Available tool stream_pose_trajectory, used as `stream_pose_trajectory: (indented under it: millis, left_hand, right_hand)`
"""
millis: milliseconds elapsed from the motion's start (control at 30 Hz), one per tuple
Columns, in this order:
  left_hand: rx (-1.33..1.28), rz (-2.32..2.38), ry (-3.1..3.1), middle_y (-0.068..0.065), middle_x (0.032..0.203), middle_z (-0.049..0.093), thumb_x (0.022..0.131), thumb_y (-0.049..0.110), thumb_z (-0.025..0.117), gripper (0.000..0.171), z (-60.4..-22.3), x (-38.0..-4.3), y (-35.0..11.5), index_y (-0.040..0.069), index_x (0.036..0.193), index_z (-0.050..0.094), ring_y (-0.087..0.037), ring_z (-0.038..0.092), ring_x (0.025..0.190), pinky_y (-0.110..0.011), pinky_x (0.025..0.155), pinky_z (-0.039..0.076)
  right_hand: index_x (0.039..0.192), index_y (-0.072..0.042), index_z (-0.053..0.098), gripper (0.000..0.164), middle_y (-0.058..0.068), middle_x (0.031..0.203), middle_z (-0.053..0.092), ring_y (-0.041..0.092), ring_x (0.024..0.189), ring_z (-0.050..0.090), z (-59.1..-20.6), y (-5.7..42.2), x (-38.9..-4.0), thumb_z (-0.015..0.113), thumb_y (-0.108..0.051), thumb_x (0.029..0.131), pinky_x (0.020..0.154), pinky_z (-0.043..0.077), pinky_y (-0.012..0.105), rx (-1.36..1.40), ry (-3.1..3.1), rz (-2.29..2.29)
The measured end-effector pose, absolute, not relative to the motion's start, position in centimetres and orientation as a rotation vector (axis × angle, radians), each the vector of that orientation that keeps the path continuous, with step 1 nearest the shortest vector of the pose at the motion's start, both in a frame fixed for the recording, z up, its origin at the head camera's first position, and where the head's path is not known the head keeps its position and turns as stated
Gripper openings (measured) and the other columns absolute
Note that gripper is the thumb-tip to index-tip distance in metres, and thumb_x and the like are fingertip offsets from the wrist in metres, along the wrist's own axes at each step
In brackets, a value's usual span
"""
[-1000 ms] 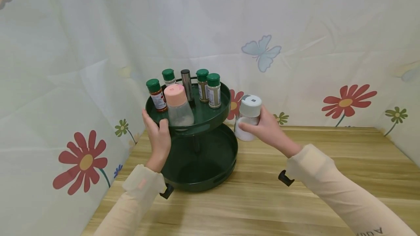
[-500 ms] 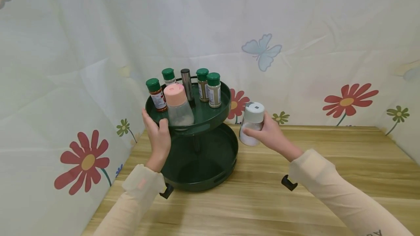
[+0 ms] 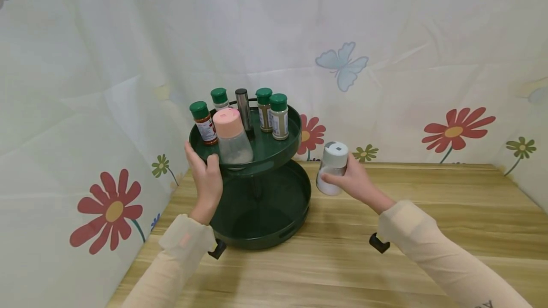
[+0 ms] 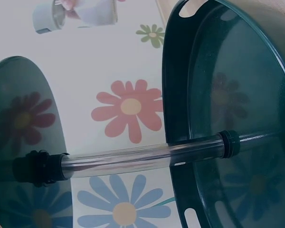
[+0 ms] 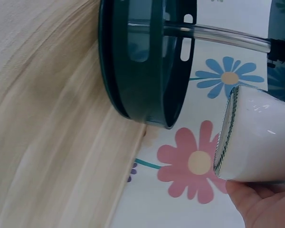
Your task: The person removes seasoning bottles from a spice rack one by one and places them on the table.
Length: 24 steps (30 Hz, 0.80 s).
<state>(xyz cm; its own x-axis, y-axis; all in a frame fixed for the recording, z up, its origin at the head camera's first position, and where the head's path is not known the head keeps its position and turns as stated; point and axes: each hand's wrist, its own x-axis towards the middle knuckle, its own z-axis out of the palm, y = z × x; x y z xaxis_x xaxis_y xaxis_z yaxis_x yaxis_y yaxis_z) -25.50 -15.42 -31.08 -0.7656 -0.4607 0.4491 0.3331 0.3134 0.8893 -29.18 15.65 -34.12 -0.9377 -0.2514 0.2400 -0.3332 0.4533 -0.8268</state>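
My right hand [image 3: 353, 179] grips a clear seasoning jar [image 3: 328, 185] with a white lid and white contents, thumb across its front. It is held slightly tilted, right of the dark green two-tier rack. In the right wrist view the bottom of the jar [image 5: 256, 135] faces the rack. My left hand [image 3: 207, 179] rests against the left front of the rack's upper tray [image 3: 274, 161], fingers straight along the outside and thumb by the rim. On that tray stand a pink-lidded jar [image 3: 234, 144], a red spice bottle [image 3: 207, 129] and several other green-capped bottles [image 3: 280, 122] around the metallic post.
The rack's round lower tray [image 3: 274, 213] sits on the wooden table [image 3: 342, 270], with nothing in it. A clear tube [image 4: 133, 156] joins the two tiers. Behind the table hangs a white cloth [image 3: 265, 23] printed with flowers and butterflies.
The right hand has moved the white-lidded jar to the right and lower, away from the rack. My left hand and the rack have stayed put.
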Motion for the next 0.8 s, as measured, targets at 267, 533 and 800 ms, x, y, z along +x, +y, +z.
stream_pose_trajectory:
  millis: [267,533,800]
  left_hand:
    - [0.114,-1.527,-1.922,-0.010,0.151,-0.002,0.086,0.019,0.039,0.072,-31.2,-25.6,-15.5,0.008,0.144,-0.003,-0.017,-0.001,0.135,-0.043,0.111,0.003]
    - [0.109,-1.524,-1.921,-0.011,0.151,-0.002,0.086,0.018,0.040,0.072,-31.2,-25.6,-15.5,0.008,0.144,-0.002,-0.017,-0.001,0.135,-0.043,0.111,0.003]
    - [0.103,-1.533,-1.920,-0.010,0.151,-0.003,0.087,0.018,0.040,0.072,-31.1,-25.6,-15.5,0.008,0.144,-0.003,-0.017,-0.002,0.135,-0.043,0.111,0.003]
  right_hand:
    - [0.127,-0.003,0.034,0.067,0.020,0.117,0.050,0.035,0.105,0.048,-35.7,15.9,-29.8,0.070,-0.027,0.076,0.087,0.042,0.055,0.527,-2.596,1.502]
    - [0.129,-0.005,0.031,0.068,0.020,0.117,0.049,0.035,0.105,0.048,-37.1,16.1,-30.0,0.070,-0.026,0.077,0.087,0.041,0.057,0.543,-2.625,1.478]
    - [0.128,-0.001,0.033,0.066,0.022,0.115,0.051,0.035,0.103,0.050,-38.5,16.2,-30.4,0.069,-0.024,0.077,0.085,0.043,0.055,0.518,-2.652,1.461]
